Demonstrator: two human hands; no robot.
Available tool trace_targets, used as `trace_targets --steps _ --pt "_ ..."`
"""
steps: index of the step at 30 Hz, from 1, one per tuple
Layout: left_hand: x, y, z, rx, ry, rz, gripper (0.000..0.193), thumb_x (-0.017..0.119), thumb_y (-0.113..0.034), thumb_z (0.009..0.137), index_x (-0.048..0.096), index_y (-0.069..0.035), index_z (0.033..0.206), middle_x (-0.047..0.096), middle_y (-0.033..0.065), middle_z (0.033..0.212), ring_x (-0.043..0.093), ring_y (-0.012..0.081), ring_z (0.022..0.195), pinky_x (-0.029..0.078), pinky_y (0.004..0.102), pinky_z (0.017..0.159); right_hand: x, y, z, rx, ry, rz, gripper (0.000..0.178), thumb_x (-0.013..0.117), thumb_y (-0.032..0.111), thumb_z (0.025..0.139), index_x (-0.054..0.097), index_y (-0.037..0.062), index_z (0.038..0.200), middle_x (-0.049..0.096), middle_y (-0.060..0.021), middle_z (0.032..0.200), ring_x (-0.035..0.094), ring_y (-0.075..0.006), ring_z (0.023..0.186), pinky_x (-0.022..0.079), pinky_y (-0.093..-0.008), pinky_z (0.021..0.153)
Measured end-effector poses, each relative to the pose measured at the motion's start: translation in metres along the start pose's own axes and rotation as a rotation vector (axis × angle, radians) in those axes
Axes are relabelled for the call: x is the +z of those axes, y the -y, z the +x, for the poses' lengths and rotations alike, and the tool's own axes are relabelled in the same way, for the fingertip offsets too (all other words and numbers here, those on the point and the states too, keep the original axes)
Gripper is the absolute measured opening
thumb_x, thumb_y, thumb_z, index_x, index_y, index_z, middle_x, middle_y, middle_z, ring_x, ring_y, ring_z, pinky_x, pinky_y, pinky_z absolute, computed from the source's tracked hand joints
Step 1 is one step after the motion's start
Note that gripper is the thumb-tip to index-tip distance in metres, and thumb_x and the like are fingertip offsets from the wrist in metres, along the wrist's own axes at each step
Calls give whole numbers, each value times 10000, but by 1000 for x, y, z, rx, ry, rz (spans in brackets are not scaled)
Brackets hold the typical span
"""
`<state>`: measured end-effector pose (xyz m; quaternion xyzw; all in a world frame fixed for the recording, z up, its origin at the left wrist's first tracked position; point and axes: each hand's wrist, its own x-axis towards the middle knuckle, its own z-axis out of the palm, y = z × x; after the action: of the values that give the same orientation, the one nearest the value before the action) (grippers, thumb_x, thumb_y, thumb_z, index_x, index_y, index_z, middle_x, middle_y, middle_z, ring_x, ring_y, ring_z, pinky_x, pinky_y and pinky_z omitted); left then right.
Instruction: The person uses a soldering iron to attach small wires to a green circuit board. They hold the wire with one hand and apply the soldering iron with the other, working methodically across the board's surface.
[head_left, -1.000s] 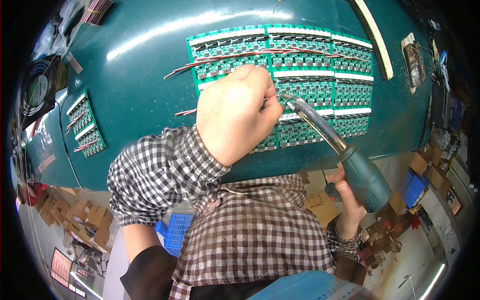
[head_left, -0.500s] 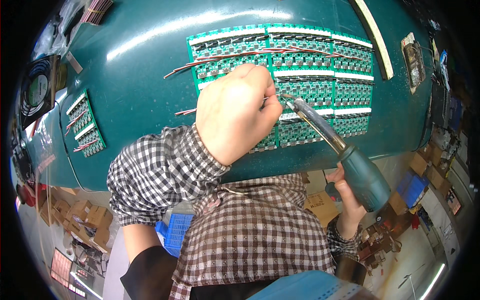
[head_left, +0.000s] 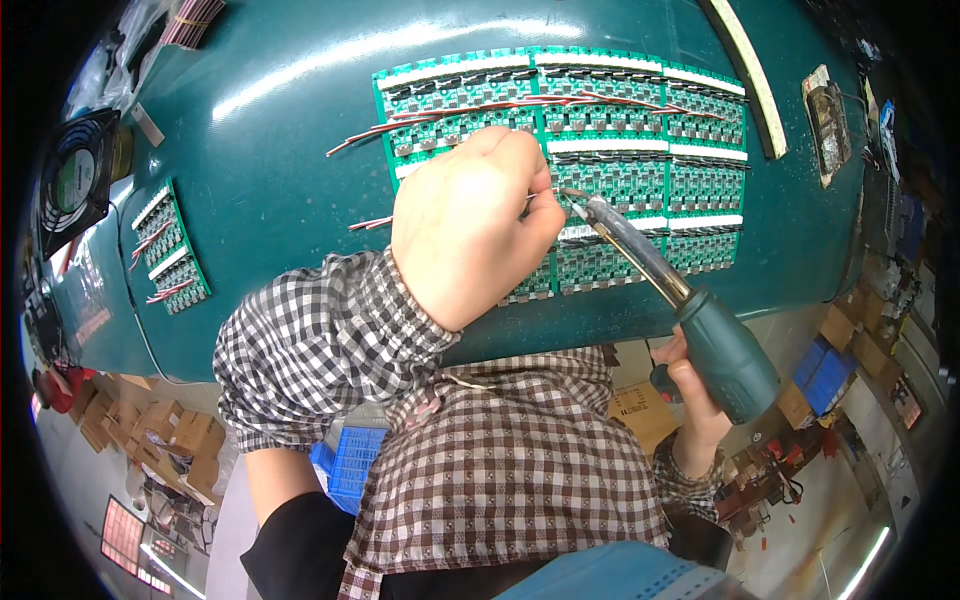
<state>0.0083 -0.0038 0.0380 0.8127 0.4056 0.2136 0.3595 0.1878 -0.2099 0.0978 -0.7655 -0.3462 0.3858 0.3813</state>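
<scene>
Several green circuit boards (head_left: 610,185) with white connector strips lie in a block on the green tabletop (head_left: 290,190). Over their near middle, my left hand (head_left: 475,225) is closed in a pinch on a thin wire, whose end shows at the fingertips. My right hand (head_left: 700,405) grips the dark green handle of a soldering iron (head_left: 728,350). The iron's metal tip points up and left, close beside my left fingertips; whether it touches the wire or board is too small to tell. Red and white wires (head_left: 375,145) lie across the upper boards, and more poke out left of my left hand.
A smaller board panel (head_left: 175,245) with wires lies at left, near a black fan (head_left: 80,180). A pale curved bar (head_left: 750,75) and a scorched block (head_left: 828,125) are at right. A blue crate (head_left: 357,465) and cardboard boxes (head_left: 180,440) stand below the table.
Both hands and the soldering iron hold almost the same place. The wire ends left of my left hand have shifted very slightly.
</scene>
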Motion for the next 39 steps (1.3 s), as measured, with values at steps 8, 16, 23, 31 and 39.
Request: trace_targets --steps 8,16,23,31,39 --pt "0 -1 0 -10 7 1 130 656 -50 682 533 -47 722 563 91 687 577 277 610 473 371 546 0 0 1 1 0 -25 531 833 123 706 553 -40 1127 693 -87 841 650 -142 783 504 -274 748" --pt "0 -2 0 -37 12 3 108 648 -28 686 549 -54 718 542 59 662 545 205 582 448 320 534 -1 0 -1 -15 -15 66 621 819 96 718 467 -66 1205 677 -126 868 664 -175 786 534 -310 746" --pt "-2 -1 0 -36 7 -2 108 647 -28 687 546 -53 718 544 61 667 547 210 585 449 323 537 -5 1 4 -58 65 27 633 812 99 729 450 -61 1223 672 -138 890 670 -203 816 539 -330 765" --pt "-3 -2 -1 -46 32 7 106 653 -29 693 555 -55 726 543 57 666 550 203 585 452 318 539 16 23 5 56 -101 134 500 732 269 789 583 -95 1097 637 -125 804 652 -233 748 542 -355 684" --pt "1 0 -3 13 -3 28 136 663 -50 683 536 -59 728 562 80 698 579 263 611 475 364 539 12 17 3 12 -91 45 488 721 243 797 577 -102 1111 619 -104 763 617 -202 698 526 -346 701"
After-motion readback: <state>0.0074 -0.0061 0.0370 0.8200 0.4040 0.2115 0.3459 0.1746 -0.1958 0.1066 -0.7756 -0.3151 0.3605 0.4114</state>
